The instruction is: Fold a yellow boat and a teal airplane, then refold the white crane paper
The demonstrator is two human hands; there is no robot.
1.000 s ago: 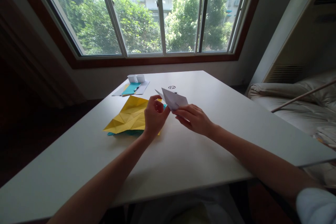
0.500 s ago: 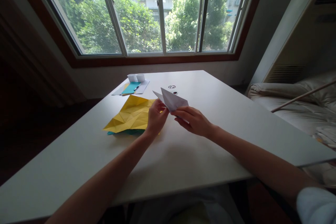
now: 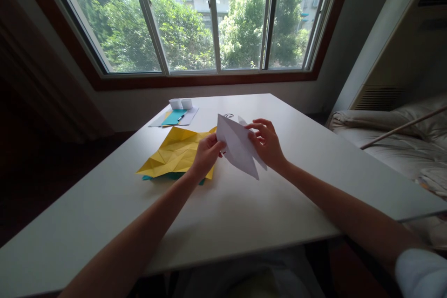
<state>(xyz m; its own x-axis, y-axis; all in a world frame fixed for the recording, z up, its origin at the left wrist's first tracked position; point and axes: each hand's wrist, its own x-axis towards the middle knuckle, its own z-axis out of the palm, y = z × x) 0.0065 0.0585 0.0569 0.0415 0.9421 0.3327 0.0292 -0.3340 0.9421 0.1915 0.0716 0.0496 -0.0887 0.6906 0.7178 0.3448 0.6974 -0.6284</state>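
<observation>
A folded sheet of white paper (image 3: pixel 236 145) is held up over the table between both hands, its pointed flaps spread and two tips hanging toward me. My left hand (image 3: pixel 207 151) pinches its left edge, thumb on the near face. At the right edge, my right hand (image 3: pixel 267 143) grips it with bent fingers, partly behind a flap. Just left of the paper lies creased yellow paper (image 3: pixel 174 151), partly hidden by my left hand. Teal paper (image 3: pixel 171 176) peeks out beneath the yellow.
On the white table (image 3: pixel 300 186), two small white containers (image 3: pixel 180 104) stand at the far left. Before them lie teal sheets (image 3: pixel 173 117) and a pen (image 3: pixel 182 116) on white paper. A pale couch (image 3: pixel 377 135) is to the right; a window spans the far wall.
The white paper has been turned, so its points now hang toward me instead of pointing up and away. My right hand has shifted up and right along it.
</observation>
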